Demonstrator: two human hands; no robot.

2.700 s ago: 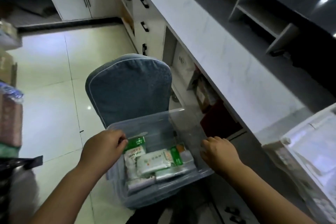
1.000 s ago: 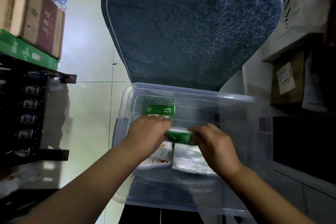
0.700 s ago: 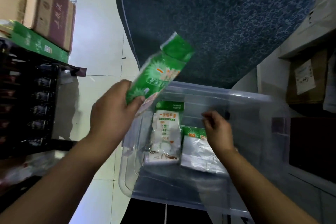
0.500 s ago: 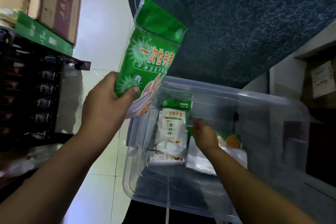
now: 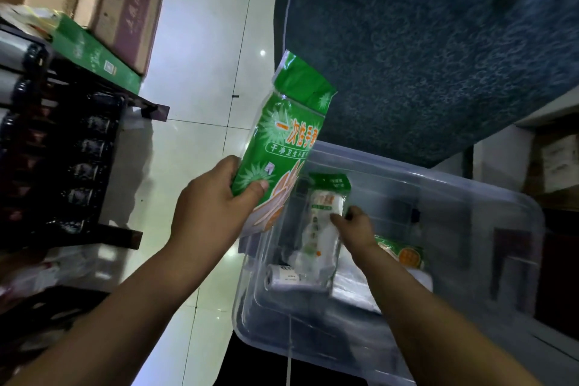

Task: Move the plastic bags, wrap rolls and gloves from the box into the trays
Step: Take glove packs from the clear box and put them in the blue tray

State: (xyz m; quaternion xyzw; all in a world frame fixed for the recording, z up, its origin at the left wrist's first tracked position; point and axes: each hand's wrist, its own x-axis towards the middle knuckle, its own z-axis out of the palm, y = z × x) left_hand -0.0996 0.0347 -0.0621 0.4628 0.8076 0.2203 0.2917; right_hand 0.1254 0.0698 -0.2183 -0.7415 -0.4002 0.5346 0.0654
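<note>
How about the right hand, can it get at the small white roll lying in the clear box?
Probably yes: the right hand is inside the open box, pinching a white packet right beside the roll; it would have to let go first.

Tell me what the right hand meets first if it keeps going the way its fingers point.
The white pack with a green header, standing in the clear box; the right hand points up-left at it and its thumb seems to touch it.
</note>
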